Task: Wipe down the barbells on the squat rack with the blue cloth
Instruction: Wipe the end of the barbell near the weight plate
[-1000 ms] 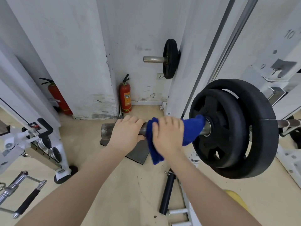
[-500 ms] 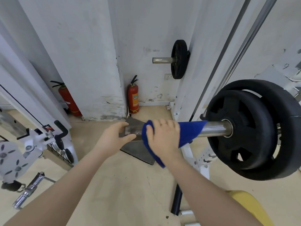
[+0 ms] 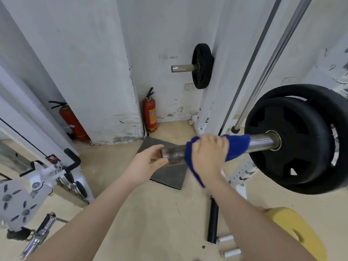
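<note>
The step in hand looks like wiping the bare outer end of the steel barbell sleeve (image 3: 260,141); the next move likely calls for drawing the blue terry cloth (image 3: 236,146) outward over the rust-speckled tip. The right hand (image 3: 208,153) curls over the cloth, wrapping it round the sleeve about midway along its exposed length. The left hand (image 3: 146,162) pinches the sleeve's open end, thumb below and fingers above, steadying it. Beyond the cloth, two black rubber weight plates (image 3: 301,140) sit at the sleeve's inner end.
</note>
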